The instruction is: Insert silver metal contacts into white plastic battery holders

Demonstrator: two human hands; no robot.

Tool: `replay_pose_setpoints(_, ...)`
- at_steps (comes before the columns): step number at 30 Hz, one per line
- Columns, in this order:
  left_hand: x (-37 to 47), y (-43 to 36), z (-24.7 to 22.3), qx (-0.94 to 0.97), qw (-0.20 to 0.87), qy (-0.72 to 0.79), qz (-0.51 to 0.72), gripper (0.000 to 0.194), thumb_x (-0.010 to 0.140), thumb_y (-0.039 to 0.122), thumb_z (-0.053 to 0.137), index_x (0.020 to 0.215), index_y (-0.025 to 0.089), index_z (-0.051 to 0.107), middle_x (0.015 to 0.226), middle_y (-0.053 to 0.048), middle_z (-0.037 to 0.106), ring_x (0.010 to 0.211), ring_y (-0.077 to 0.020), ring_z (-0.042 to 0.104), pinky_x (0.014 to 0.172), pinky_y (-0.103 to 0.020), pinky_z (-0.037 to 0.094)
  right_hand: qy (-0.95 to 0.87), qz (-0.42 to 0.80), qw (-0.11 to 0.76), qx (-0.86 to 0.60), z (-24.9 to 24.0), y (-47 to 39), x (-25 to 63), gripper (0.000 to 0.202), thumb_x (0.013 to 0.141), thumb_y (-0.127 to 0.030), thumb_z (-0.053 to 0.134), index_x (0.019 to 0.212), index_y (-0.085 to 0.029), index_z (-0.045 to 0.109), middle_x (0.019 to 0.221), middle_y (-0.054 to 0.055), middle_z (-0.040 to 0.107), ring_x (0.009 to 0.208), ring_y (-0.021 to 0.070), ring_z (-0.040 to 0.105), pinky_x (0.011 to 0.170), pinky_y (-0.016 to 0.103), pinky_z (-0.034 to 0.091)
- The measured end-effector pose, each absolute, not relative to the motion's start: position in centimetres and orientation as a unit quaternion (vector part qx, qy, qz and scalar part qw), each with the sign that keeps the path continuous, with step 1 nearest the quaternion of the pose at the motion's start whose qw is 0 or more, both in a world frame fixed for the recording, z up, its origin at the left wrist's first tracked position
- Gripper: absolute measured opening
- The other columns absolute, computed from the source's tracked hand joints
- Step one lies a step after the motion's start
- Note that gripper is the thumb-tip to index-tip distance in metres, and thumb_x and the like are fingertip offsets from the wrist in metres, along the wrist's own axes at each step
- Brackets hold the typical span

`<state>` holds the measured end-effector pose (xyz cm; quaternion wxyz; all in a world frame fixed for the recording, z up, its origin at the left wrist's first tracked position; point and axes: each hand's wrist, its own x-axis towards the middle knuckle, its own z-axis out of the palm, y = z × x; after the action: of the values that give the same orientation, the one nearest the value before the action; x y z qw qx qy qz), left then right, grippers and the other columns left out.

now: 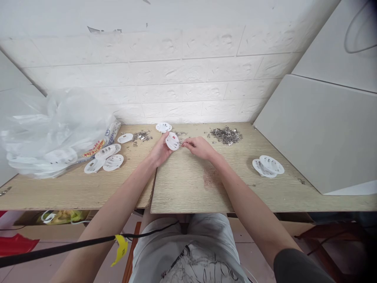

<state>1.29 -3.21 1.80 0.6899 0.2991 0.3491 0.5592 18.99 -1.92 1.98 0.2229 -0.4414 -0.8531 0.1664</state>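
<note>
My left hand point(161, 151) grips a white oval plastic plate point(172, 141) by its left edge and tilts it up. The plate has curved slots and a small red mark near its top. Just to the right, my right hand point(197, 146) is closed, with thumb and fingertips pinched together beside the plate. Whatever lies in that pinch is too small to make out. Behind the held plate, another white oval plate point(163, 127) rests near the wall, and a few small metal pieces point(180, 133) are scattered next to it.
A heap of small metal pieces point(226, 135) lies at the back right, a smaller one point(142, 136) at the back left. Stacked white plates point(271, 165) sit on the right, several more point(113, 162) on the left. A clear plastic bag point(59, 129) fills the table's left end.
</note>
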Motion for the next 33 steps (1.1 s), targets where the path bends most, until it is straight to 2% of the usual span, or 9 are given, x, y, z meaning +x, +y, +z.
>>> replay_pose_setpoints(9,1.38,-3.36,1.75,0.318,0.685,0.342,0.559,0.022,0.087,0.035,0.052,0.086,0.016,0.063,0.085,-0.004,0.065,0.075,-0.0121,0.06,0.068,-0.023,0.048,-0.855,0.157,0.215,-0.445,2.05,-1.9,19.01,0.029,0.09,-0.029,0.042,0.092,-0.018,0.069,0.084,0.004,0.068,0.069,0.0147,0.053,0.061,0.023,0.031)
replay_pose_setpoints(17,1.17,-3.63,1.32,0.393,0.644,0.372,0.541,0.025,0.077,0.038,0.065,0.084,0.014,0.067,0.088,-0.008,0.067,0.082,-0.0154,0.062,0.078,-0.028,0.048,-0.861,0.12,0.2,-0.452,1.92,-1.9,19.15,0.028,0.09,-0.027,0.043,0.088,-0.019,0.069,0.083,0.005,0.069,0.069,0.0158,0.056,0.062,0.024,0.033)
replay_pose_setpoints(25,1.23,-4.11,1.05,0.457,0.607,0.381,0.527,0.03,0.071,0.041,0.07,0.082,0.012,0.069,0.084,-0.008,0.068,0.077,-0.0157,0.061,0.076,-0.03,0.047,-0.867,0.099,0.171,-0.458,1.75,-1.81,19.19,0.027,0.09,-0.028,0.044,0.09,-0.02,0.07,0.085,0.006,0.07,0.071,0.0168,0.058,0.062,0.024,0.033)
replay_pose_setpoints(33,1.26,-3.67,1.15,0.395,0.631,0.379,0.55,0.025,0.076,0.037,0.066,0.084,0.013,0.067,0.087,-0.009,0.068,0.081,-0.0161,0.062,0.077,-0.029,0.049,-0.849,0.168,0.227,-0.447,1.43,-1.56,18.78,0.028,0.089,-0.024,0.042,0.091,-0.017,0.07,0.088,0.005,0.07,0.074,0.015,0.058,0.066,0.023,0.035)
